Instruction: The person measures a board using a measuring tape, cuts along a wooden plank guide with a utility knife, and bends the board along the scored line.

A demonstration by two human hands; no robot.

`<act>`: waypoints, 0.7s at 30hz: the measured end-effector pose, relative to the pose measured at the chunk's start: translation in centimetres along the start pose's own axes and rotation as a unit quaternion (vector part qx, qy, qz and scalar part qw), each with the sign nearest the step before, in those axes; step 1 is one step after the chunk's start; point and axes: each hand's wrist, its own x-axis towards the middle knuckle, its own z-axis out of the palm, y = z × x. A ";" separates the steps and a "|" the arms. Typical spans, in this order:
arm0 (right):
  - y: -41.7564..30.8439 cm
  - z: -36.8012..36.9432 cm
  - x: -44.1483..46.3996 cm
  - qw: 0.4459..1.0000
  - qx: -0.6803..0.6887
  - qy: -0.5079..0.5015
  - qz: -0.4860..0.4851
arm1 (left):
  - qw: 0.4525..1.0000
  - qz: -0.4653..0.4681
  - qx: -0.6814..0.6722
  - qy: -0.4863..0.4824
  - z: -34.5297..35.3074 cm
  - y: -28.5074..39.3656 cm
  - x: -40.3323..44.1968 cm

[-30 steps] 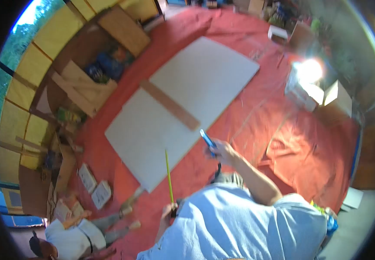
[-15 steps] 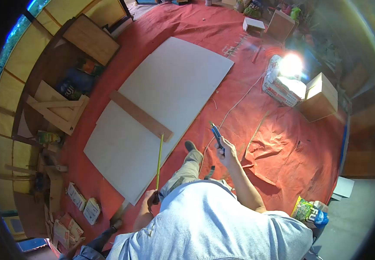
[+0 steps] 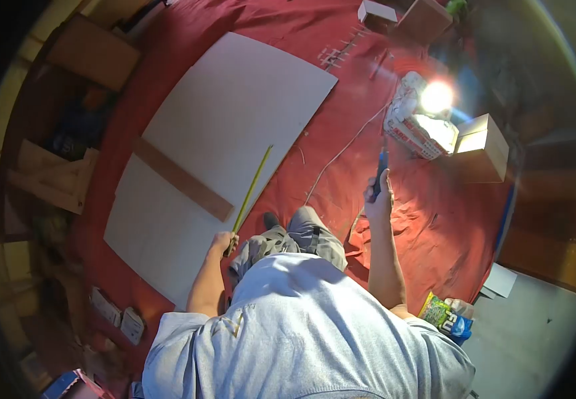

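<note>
The left hand [image 3: 225,244], at eight o'clock from the middle of the view, is curled around the base of a yellow tape measure [image 3: 253,188]. The right hand [image 3: 381,199], at three o'clock, is wrapped around a slim blue tool [image 3: 382,166], thumb along its side.

A creased red sheet [image 3: 434,223] covers much of the floor. On it, towards ten o'clock, lies a big white board [image 3: 234,110], and a brown plank [image 3: 185,183] rests across that, slanting from ten o'clock to four. Out between two and three o'clock sits a cardboard box [image 3: 490,156], just beside a white wrapped bundle [image 3: 411,136]; a glaring lamp [image 3: 436,98] shines at the bundle. A green and blue bag [image 3: 446,318] lies at four o'clock, near the right elbow.

The tape's strip juts from the left hand towards one o'clock, past the plank's lower end, its tip in line with the white board; whether it touches is unclear. The blue tool points to twelve, well apart from the tape. A thin pale cable [image 3: 345,158] trails across the red sheet between the bundle and the knees.
</note>
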 end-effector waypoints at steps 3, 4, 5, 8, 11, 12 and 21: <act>-1.5 3.1 3.9 0.999 0.007 0.021 -0.043 | 0.997 0.033 0.064 0.019 2.9 10.5 -0.5; -1.3 3.5 5.5 0.999 -0.020 0.013 -0.036 | 0.995 0.051 0.086 0.020 3.6 13.2 -0.4; -1.0 3.8 7.0 1.000 -0.024 0.019 0.005 | 0.995 0.040 0.087 0.024 4.0 14.9 0.0; 4.1 -1.5 15.0 0.991 -0.089 -0.021 0.093 | 0.988 0.071 0.135 0.020 6.4 16.1 0.5; 6.1 0.9 20.8 0.975 -0.133 0.006 0.179 | 0.991 -0.023 0.130 -0.010 7.3 15.9 1.3; 7.5 1.0 22.3 0.961 -0.183 -0.001 0.208 | 0.992 0.020 0.126 -0.016 8.5 17.2 -0.3; 19.1 1.6 32.5 0.893 -0.372 0.040 0.248 | 0.992 -0.069 0.102 -0.002 13.2 14.6 2.6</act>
